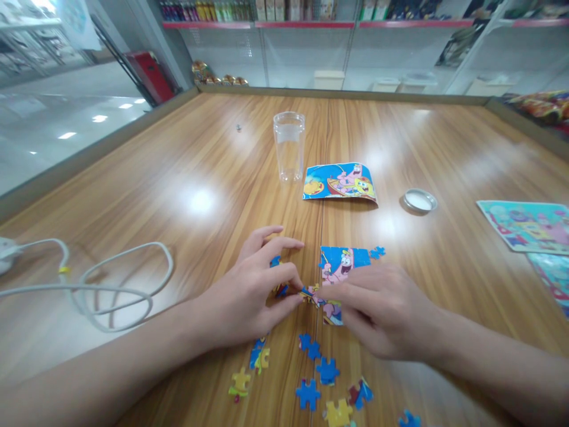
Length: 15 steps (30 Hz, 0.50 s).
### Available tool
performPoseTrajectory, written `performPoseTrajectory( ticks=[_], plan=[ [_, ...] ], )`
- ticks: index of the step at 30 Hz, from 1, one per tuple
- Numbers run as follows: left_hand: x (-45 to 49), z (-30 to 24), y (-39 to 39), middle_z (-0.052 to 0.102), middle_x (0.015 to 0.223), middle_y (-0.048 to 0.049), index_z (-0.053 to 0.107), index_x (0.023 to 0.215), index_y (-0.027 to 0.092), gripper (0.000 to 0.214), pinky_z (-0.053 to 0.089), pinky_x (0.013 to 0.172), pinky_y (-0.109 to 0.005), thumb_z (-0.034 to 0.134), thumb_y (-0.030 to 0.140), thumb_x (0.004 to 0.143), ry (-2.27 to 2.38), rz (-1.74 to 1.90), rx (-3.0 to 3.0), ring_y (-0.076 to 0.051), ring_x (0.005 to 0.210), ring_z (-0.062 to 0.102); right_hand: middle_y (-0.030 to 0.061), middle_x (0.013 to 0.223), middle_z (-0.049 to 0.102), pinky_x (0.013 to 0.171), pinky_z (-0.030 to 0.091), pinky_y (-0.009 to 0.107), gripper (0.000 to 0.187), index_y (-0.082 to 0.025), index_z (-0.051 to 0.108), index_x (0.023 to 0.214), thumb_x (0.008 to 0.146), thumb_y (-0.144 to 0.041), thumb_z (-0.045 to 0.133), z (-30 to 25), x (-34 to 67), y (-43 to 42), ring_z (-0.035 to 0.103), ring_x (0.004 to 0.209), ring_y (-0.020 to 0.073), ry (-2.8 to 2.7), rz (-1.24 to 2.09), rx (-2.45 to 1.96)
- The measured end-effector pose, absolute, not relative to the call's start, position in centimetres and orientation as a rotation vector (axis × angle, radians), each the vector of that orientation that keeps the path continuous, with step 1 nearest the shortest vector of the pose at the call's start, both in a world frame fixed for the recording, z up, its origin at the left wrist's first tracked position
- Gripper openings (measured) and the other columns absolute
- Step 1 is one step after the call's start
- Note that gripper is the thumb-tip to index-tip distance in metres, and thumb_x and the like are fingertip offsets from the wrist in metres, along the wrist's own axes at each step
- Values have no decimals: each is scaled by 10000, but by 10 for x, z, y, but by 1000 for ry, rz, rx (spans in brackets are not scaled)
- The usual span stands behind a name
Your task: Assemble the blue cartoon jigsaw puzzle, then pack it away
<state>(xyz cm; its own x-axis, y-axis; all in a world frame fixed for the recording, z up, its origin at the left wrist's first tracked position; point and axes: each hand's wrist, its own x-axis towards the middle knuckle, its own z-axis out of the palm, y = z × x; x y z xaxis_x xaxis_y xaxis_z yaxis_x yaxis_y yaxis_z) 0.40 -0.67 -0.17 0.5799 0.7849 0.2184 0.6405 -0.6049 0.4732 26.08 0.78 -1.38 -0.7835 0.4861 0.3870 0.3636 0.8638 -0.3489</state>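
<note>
My left hand (262, 281) pinches a small puzzle piece (306, 292) between thumb and forefinger, its other fingers spread. From the other side my right hand (384, 308) meets it, curled, with the forefinger on a pink-and-yellow puzzle piece (316, 298); its thumb is mostly hidden. Under and beyond the right hand lies a partly joined jigsaw (360, 256) with a pink cartoon figure on blue. More loose pieces, among them a blue puzzle piece (307, 394) and a yellow puzzle piece (338, 413), are scattered nearer to me. Others are partly covered by my left hand.
A curled picture sheet (340, 182) lies beyond the jigsaw, beside a clear plastic cup (289, 148). To the right are a round lid (420, 200) and a cartoon picture board (528, 225). A white cable (151, 290) loops at the left. Shelves (306, 25) stand behind the table.
</note>
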Motion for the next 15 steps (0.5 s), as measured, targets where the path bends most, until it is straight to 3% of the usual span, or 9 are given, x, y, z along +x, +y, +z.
performPoseTrajectory(
  ticks=[15],
  plan=[
    [5,-3,-8,519,1356,-77,693,871,214,71,286,1191,-572,633,234,903,1164,586,2453,-310,1394,309,-3,648,634,509,318,304,235,-185,710,977,899,-119,498,-13,260,9,568,569,139,-2605,340,-583]
  ],
)
